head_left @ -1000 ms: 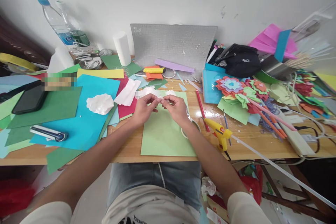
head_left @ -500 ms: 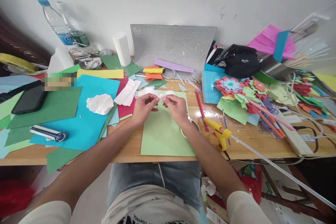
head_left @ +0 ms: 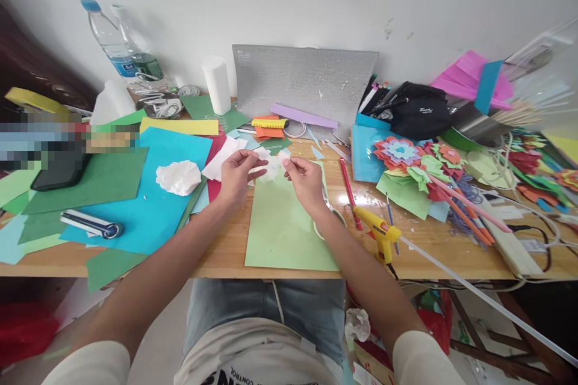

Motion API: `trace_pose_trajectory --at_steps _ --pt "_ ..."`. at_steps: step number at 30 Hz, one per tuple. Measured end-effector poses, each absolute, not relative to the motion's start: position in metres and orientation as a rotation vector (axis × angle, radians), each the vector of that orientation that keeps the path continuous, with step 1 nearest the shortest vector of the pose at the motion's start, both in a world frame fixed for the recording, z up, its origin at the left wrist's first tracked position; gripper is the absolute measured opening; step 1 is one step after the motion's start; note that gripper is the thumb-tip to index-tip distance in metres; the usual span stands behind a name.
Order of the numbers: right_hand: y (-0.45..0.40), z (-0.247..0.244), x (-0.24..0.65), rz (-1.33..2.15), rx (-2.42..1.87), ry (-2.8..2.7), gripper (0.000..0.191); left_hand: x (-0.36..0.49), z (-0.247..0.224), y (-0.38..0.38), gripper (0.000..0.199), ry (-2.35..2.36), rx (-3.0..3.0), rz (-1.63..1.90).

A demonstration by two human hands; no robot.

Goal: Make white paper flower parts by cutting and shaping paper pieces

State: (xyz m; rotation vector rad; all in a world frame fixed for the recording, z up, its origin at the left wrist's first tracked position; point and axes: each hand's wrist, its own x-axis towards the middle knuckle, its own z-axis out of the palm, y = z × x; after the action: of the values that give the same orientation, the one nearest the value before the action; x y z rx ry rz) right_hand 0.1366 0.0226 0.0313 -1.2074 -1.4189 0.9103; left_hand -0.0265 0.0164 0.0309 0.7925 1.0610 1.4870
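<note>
My left hand (head_left: 238,173) pinches a thin white tissue (head_left: 272,168) above the far part of a light green paper sheet (head_left: 289,222). My right hand (head_left: 306,183), a short way to the right, is closed on a small white tissue piece (head_left: 283,160) between thumb and fingers. Behind and left of my left hand lies a folded white tissue (head_left: 222,158). Further left, a crumpled white tissue wad (head_left: 179,178) rests on blue paper (head_left: 135,225). Under my right wrist, scissors (head_left: 336,221) are partly hidden.
A yellow glue gun (head_left: 382,233) with a long glue stick stands right of my right forearm, near a red pencil-like stick (head_left: 349,192). Paper flowers (head_left: 400,152) lie further right. At left are a stapler (head_left: 91,224) and a phone (head_left: 58,169); a grey cutting mat (head_left: 304,84) leans on the wall.
My hands have moved apart, each with white tissue at its fingertips. Earlier they met over it. The whole view has shifted slightly.
</note>
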Motion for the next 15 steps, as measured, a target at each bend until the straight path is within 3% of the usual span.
trace_pose_trajectory --at_steps 7,11,15 --pt "0.046 0.046 0.120 0.797 -1.234 -1.772 0.035 -0.046 0.029 0.031 0.032 1.201 0.956 1.652" --pt "0.051 0.045 0.113 0.837 -1.222 -1.784 0.033 -0.047 0.025 0.030 0.013 1.315 1.199 1.603" --pt "0.050 0.040 0.115 0.936 -1.188 -1.734 0.033 -0.043 0.025 0.027 0.024 1.301 1.247 1.490"
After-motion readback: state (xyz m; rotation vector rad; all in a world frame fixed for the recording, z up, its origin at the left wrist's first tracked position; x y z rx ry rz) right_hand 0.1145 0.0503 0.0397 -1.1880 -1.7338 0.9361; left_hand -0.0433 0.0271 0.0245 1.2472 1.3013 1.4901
